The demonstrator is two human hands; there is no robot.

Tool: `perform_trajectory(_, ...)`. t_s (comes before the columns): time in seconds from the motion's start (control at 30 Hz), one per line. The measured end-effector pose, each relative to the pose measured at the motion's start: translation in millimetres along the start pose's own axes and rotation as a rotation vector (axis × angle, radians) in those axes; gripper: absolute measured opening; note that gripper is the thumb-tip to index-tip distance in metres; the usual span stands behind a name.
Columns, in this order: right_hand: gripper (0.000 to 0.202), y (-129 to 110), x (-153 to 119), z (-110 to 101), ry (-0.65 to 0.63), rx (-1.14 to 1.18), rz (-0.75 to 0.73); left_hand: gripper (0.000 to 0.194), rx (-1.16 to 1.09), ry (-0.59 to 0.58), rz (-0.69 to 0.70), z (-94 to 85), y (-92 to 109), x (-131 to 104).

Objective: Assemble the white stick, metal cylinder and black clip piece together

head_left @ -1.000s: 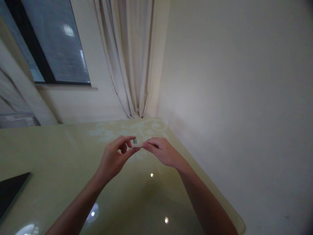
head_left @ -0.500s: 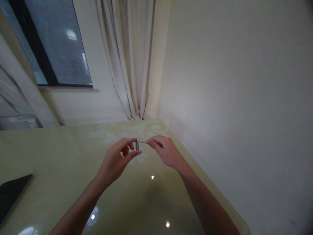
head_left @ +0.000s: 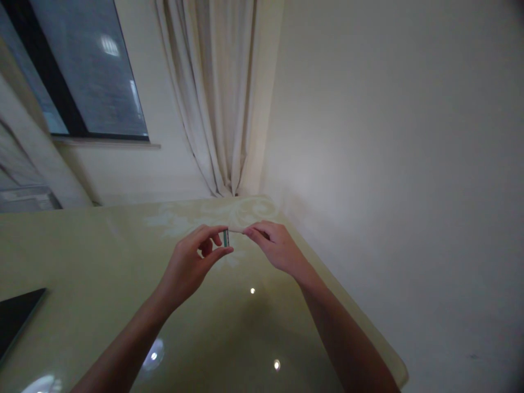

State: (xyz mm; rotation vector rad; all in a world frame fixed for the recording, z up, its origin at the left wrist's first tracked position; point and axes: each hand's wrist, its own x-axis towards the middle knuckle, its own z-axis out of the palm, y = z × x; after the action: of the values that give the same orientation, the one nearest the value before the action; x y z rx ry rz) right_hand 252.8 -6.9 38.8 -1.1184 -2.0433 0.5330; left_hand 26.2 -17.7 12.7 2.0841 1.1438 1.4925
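Between the thumb and index finger of my left hand [head_left: 194, 262] is a small green and dark piece [head_left: 226, 238], held upright by its two ends. My right hand [head_left: 278, 245] pinches a thin pale stick [head_left: 236, 230] that points left. The stick's far end meets or lies very near the top of the small piece; whether they touch I cannot tell. Both hands are above the glossy table.
The pale green table [head_left: 102, 262] has a right edge running down beside my right forearm. A dark flat object [head_left: 18, 316] lies at the far left. Behind stand a curtain [head_left: 225, 109], a window [head_left: 94, 65] and a bare wall [head_left: 388, 164].
The whole view has shifted slightly, so everything appears a little further left and up. Both hands keep their grips, with the stick still at the top of the small piece.
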Motion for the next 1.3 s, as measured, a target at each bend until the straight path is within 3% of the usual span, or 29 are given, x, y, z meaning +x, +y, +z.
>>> perform_trajectory(0.13,0.039,0,0,1,-0.046,0.004,-0.044,0.031,-0.001,-0.006,-0.016,0.4,-3,-1)
perform_trajectory(0.27,0.042,2,-1,-3,0.006,-0.053,0.019,0.031,0.000,-0.006,-0.034,0.0,-6,-2)
perform_trajectory(0.43,0.043,4,-1,-4,-0.112,0.080,-0.018,0.032,0.001,-0.009,-0.028,-0.4,-6,-2)
perform_trajectory(0.63,0.042,5,1,-3,-0.024,-0.016,-0.003,0.028,0.050,0.013,0.040,-1.2,-5,-1)
perform_trajectory(0.77,0.041,2,0,-3,-0.102,0.026,-0.051,0.029,0.060,0.013,0.056,-1.6,-5,-2)
perform_trajectory(0.9,0.039,1,0,-2,-0.050,0.006,-0.030,0.028,0.074,0.015,0.058,-1.5,-5,-3)
perform_trajectory(1.07,0.039,-3,-2,-2,-0.104,0.043,-0.058,0.031,0.086,0.035,0.082,-2.3,-5,-2)
perform_trajectory(1.17,0.039,-5,-3,-3,-0.044,0.006,-0.028,0.030,0.094,0.047,0.083,-3.0,-4,-2)
perform_trajectory(1.3,0.038,-6,-4,-3,-0.101,0.052,-0.043,0.031,0.087,0.059,0.087,-2.7,-5,-3)
